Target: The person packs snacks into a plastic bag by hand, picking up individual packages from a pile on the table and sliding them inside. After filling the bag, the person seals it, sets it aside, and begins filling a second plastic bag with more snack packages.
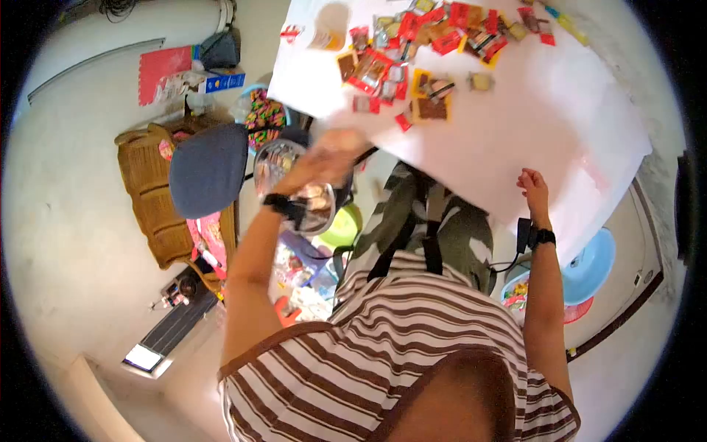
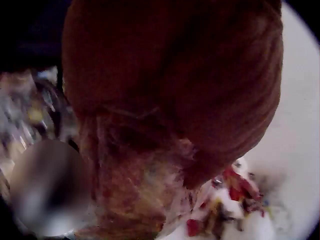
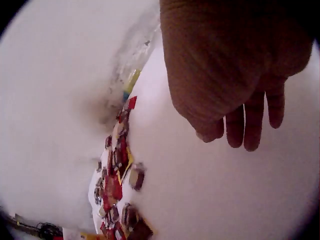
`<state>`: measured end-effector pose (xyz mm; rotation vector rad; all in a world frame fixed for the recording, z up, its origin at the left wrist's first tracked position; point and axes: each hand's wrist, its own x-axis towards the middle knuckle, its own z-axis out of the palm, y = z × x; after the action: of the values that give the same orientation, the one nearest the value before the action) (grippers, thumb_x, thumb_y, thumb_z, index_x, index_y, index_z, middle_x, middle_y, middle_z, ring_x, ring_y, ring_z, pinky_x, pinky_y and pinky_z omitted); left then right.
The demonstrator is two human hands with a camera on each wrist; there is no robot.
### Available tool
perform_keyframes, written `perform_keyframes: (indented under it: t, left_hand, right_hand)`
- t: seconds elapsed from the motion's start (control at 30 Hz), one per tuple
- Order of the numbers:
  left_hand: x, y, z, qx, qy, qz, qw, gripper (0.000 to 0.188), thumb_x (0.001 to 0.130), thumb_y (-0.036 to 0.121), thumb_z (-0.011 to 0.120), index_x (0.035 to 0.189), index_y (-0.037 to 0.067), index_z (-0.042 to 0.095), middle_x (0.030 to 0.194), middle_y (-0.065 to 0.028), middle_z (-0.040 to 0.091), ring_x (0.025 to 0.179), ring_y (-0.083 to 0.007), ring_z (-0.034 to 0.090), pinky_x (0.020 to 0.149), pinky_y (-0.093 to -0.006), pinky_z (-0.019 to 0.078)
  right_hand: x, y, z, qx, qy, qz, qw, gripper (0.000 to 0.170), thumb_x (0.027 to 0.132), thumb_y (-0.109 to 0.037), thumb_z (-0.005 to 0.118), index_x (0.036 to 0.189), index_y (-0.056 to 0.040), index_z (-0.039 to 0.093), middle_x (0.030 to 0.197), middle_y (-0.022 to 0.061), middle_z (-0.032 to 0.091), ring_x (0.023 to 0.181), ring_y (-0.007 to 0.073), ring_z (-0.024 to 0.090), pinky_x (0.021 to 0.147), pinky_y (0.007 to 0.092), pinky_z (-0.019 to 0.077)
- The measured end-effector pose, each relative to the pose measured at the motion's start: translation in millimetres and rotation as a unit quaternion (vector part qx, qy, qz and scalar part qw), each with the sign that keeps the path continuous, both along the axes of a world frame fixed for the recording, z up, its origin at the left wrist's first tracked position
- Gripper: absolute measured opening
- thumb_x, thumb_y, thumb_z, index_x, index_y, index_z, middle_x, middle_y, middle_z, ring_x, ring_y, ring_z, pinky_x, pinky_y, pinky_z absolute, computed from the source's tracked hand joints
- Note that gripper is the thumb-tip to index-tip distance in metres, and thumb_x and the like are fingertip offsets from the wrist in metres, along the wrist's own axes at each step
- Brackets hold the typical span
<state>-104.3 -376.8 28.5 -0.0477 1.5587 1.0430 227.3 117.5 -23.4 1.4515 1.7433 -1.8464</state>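
Observation:
Blurred in the head view, my left hand [image 1: 325,156] is at the table's near left corner, beside and above a tub [image 1: 257,174] of wrapped packets. In the left wrist view its fingers grip a clear plastic packet [image 2: 135,187] with reddish-brown contents, partly hidden by the hand. My right hand [image 1: 535,194] hovers over the right side of the white-covered table [image 1: 508,129]. Its fingers [image 3: 252,120] hang loosely bent and hold nothing. Red, yellow and clear snack packets [image 1: 372,70] lie scattered over the table's far left part.
A cup [image 1: 329,37] stands at the table's far left. Below the left edge are a bowl of colourful wrapped pieces [image 1: 265,118], a green basin [image 1: 342,225] and a dark chair [image 1: 208,171]. A blue basin [image 1: 593,265] is on the right.

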Motion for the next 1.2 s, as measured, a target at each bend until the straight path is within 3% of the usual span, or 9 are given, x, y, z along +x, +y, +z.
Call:
perform_keyframes:
  t: [0.17,0.5,0.6,0.67,0.8,0.97,1.03,1.13,1.2]
  left_hand:
    - [-32,-124,159,-0.272,0.237,-0.267,0.893,0.037,0.088,0.026,0.051,0.118,0.004,0.053,0.118,-0.0125,0.057,0.103,-0.0244,0.055,0.086,-0.0335,0.0451]
    - [-10,-175,71,-0.284,0.12,-0.843,0.441,0.024,0.086,0.026,0.048,0.099,0.02,0.067,0.108,-0.0017,0.06,0.104,-0.0226,0.054,0.098,-0.0505,0.0327]
    - [10,-219,-11,-0.283,0.231,-0.823,0.435,0.027,0.088,0.028,0.045,0.104,0.019,0.065,0.114,-0.0044,0.057,0.11,-0.0243,0.05,0.1,-0.0512,0.0306]
    - [24,-216,-42,-0.534,0.195,-0.446,0.691,0.028,0.087,0.018,0.042,0.103,0.012,0.064,0.114,-0.0087,0.059,0.11,-0.0215,0.049,0.095,-0.0478,0.0317]
    - [42,-227,-44,-0.353,0.274,-0.774,0.45,0.025,0.086,0.017,0.045,0.101,0.01,0.064,0.111,-0.0112,0.059,0.106,-0.0253,0.049,0.095,-0.0436,0.0333]
    - [42,-209,14,-0.253,0.353,-0.69,0.579,0.03,0.078,0.018,0.049,0.102,0.007,0.062,0.111,-0.0099,0.055,0.102,-0.0233,0.05,0.091,-0.0432,0.0349]
    - [56,-241,4,-0.233,0.573,-0.641,0.455,0.03,0.077,0.017,0.05,0.104,0.006,0.057,0.113,-0.0129,0.052,0.106,-0.0271,0.048,0.093,-0.0454,0.0336]
    - [66,-232,-13,-0.365,0.467,-0.343,0.729,0.036,0.076,0.004,0.055,0.112,0.003,0.049,0.125,-0.0199,0.042,0.125,-0.0373,0.03,0.108,-0.049,0.0158]
    - [60,-187,-4,-0.468,0.289,-0.403,0.731,0.052,0.073,0.005,0.056,0.124,0.001,0.043,0.137,-0.0206,0.03,0.132,-0.0403,0.015,0.109,-0.0523,0.0035]
  right_hand:
    - [-21,-48,1,0.003,-0.013,0.041,0.999,0.028,0.087,-0.026,0.056,0.105,-0.0046,0.058,0.086,0.0018,0.061,0.075,0.0126,0.058,0.065,0.0261,0.044]
    - [-45,-102,-18,0.083,0.018,0.175,0.981,0.026,0.087,-0.022,0.056,0.099,0.0008,0.058,0.081,0.0096,0.062,0.072,0.0154,0.059,0.069,0.0284,0.0476]
    - [-49,-109,-9,0.096,-0.019,0.195,0.976,0.026,0.086,-0.022,0.056,0.1,0.0001,0.058,0.083,0.0121,0.063,0.076,0.0184,0.061,0.07,0.0302,0.0479]
    - [-44,-111,-12,0.109,-0.029,0.21,0.971,0.027,0.086,-0.023,0.057,0.1,-0.0002,0.058,0.083,0.0128,0.063,0.076,0.02,0.061,0.07,0.0309,0.0479]
    - [-32,-112,-25,0.133,-0.048,0.238,0.961,0.026,0.085,-0.023,0.057,0.1,-0.0014,0.059,0.084,0.014,0.063,0.077,0.0236,0.061,0.07,0.0328,0.0482]
    - [-40,-119,-22,0.091,-0.076,0.214,0.97,0.024,0.084,-0.02,0.059,0.101,-0.0035,0.06,0.086,0.0131,0.064,0.078,0.022,0.062,0.071,0.0317,0.0483]
    - [-29,-125,-45,0.111,0.008,0.162,0.981,0.022,0.083,-0.018,0.06,0.098,-0.0013,0.061,0.088,0.0114,0.065,0.08,0.0206,0.061,0.073,0.0313,0.0487]
    - [-39,-126,-36,0.184,-0.038,0.245,0.951,0.024,0.084,-0.025,0.057,0.096,-0.0043,0.062,0.09,0.0129,0.064,0.085,0.0276,0.061,0.078,0.0361,0.0484]
    - [-50,-128,-17,0.137,-0.058,0.197,0.969,0.026,0.085,-0.027,0.054,0.095,-0.0046,0.061,0.091,0.0135,0.063,0.084,0.0314,0.06,0.077,0.0385,0.0475]
